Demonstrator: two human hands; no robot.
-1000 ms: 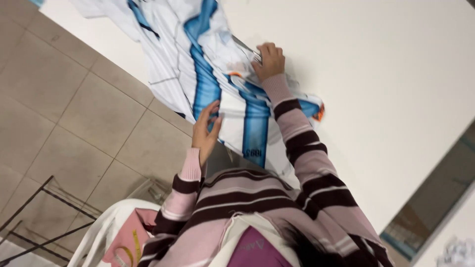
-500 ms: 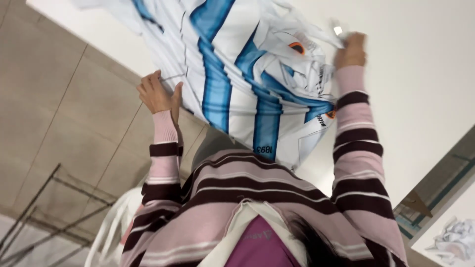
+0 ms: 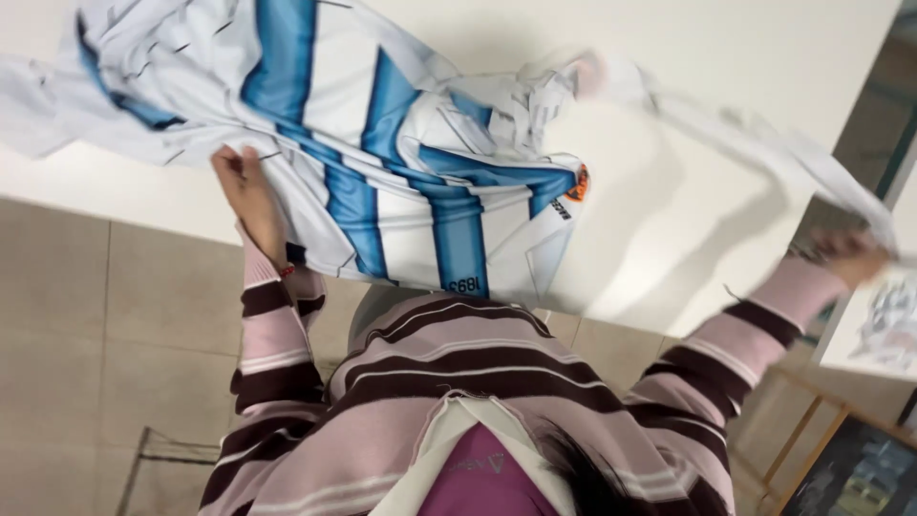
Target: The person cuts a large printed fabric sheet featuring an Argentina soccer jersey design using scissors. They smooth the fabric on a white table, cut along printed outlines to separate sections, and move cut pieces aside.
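Lying crumpled across the white desk (image 3: pixel 697 57), the white sports shirt with broad blue stripes (image 3: pixel 382 172) spreads from the far left edge toward the middle, its lower hem hanging just over the near rim of the desk. The left hand (image 3: pixel 246 186) grips the shirt's edge at that near rim, fingers curled closed on the fabric, the wrist in a pink sleeve with dark maroon stripes (image 3: pixel 272 344). A long pale strip of the shirt's cloth (image 3: pixel 764 143) stretches out from the bunched middle of the garment, lifted off the desk and running to the right. The right hand (image 3: pixel 845 253) is at the far end of that strip, beyond the desk's right corner, and is blurred; it seems closed on the cloth, though the fingers cannot be made out clearly. A small orange patch (image 3: pixel 578 183) shows on the shirt near its folded right side. Below the desk lies a floor of large beige tiles (image 3: pixel 105 315), with a thin dark metal frame (image 3: pixel 153 459) standing on it at the lower left. The two hands are well apart, one at each side of the garment.
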